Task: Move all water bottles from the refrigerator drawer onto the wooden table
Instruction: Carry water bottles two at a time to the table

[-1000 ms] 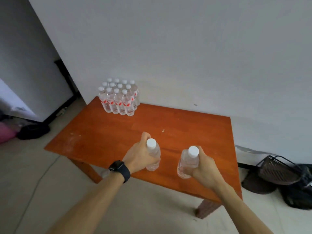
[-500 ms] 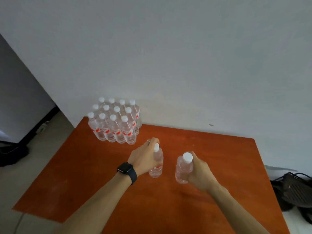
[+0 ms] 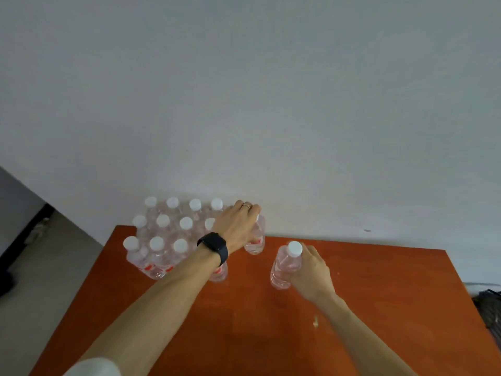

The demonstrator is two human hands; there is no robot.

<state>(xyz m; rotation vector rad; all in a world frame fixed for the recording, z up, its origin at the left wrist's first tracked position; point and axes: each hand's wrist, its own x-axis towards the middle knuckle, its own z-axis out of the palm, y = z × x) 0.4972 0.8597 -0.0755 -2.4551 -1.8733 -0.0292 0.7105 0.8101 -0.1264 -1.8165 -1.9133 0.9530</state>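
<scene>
The step in hand looks like the set-down: two water bottles are over the worktop (image 3: 352, 308) and being added to the bottle cluster (image 3: 162, 237) that stands in rows at its far left corner, left of frame centre.

The left grip (image 3: 238, 226), with a dark watch (image 3: 214, 245) on its wrist, clasps the left bottle (image 3: 256, 240) from above, fingers curled over the cap. This bottle is just right of the cluster's back row, by the wall. Whether its base already touches the wood I cannot tell.

The right grip (image 3: 311, 275) clasps the right bottle (image 3: 286, 267) round its body, right of centre and apart from the cluster.

Both bottles have their long axis near vertical, white caps up. The right one leans slightly toward the upper right.

The next move probably calls for seating each base flat, then loosening the fingers and lifting away without nudging the neighbouring bottles.
</scene>
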